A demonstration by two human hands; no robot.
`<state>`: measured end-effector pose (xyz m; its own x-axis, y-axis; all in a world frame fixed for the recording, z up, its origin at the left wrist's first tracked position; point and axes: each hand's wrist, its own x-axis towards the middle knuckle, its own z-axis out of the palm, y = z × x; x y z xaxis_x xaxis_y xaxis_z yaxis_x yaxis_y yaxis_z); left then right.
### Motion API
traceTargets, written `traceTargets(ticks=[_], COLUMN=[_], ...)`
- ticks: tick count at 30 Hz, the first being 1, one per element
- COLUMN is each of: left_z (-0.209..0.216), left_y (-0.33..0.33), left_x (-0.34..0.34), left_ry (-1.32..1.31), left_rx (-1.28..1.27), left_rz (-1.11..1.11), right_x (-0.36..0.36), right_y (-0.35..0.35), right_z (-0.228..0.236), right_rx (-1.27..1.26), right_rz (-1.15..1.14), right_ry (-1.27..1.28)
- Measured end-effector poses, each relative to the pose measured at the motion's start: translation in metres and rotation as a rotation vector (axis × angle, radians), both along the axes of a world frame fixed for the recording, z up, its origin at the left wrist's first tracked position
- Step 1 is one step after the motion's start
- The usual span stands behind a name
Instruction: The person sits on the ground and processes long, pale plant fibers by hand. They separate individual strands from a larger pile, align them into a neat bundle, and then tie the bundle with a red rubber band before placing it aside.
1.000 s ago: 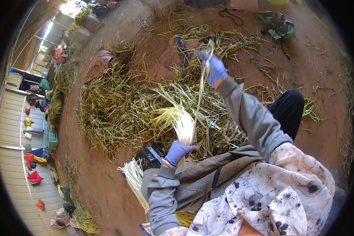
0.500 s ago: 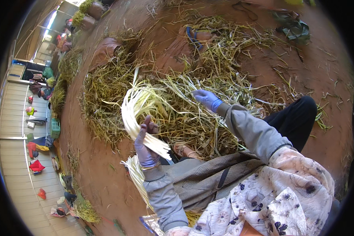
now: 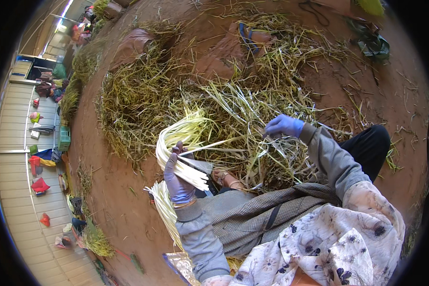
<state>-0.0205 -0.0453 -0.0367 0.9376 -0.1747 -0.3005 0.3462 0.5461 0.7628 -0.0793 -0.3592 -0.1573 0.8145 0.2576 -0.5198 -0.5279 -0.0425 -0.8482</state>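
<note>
While the left hand (image 3: 178, 183) clamps stalks (image 3: 190, 175), the right hand (image 3: 285, 126), grip unclear, has moved away. Floor (image 3: 110, 195) borders leaf litter (image 3: 133, 107).

The reddish-brown dirt floor (image 3: 121, 205) carries a tangled yellow-green leaf heap (image 3: 138, 107) and crumpled dark-green plastic (image 3: 373, 45)

Left hand (image 3: 178, 183) curled in a grip, right hand (image 3: 285, 126) apart, pointing leftward

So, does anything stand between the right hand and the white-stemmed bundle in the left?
Nothing solid that shows. Only a couple of thin pale stalks extend from beside the white-stemmed bundle partway toward the right hand, across the leaf litter.
</note>
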Motion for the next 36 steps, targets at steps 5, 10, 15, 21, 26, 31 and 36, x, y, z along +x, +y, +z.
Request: traceTargets(ticks=[5,10,15,21,26,31,36], left_z=[0.001,-0.029,-0.073,-0.092,-0.097,-0.050,0.005], left_y=[-0.007,-0.010,-0.016,-0.010,-0.001,0.008,0.003], left_x=[0.003,0.005,-0.005,-0.010,-0.012,0.005,-0.003], left_ry=[-0.046,0.128,0.242,0.314,0.368,0.312,-0.076], left_rx=[0.209,0.318,0.525,0.509,0.563,0.385,-0.019], left_rz=[-0.068,-0.111,-0.249,-0.256,-0.344,-0.294,0.115], right_x=[0.008,0.004,-0.014,-0.021,-0.036,-0.079,-0.041], right_y=[-0.061,-0.120,-0.128,-0.122,-0.202,-0.258,-0.166], right_z=[-0.028,-0.047,-0.055,-0.065,-0.071,-0.067,-0.089], right_rx=[0.177,0.041,-0.247,-0.523,-0.724,-1.426,-1.354], right_rz=[-0.372,-0.742,-0.794,-0.986,-1.373,-1.382,-0.688], right_ry=[-0.235,-0.291,-0.365,-0.484,-0.536,0.087,-0.433])
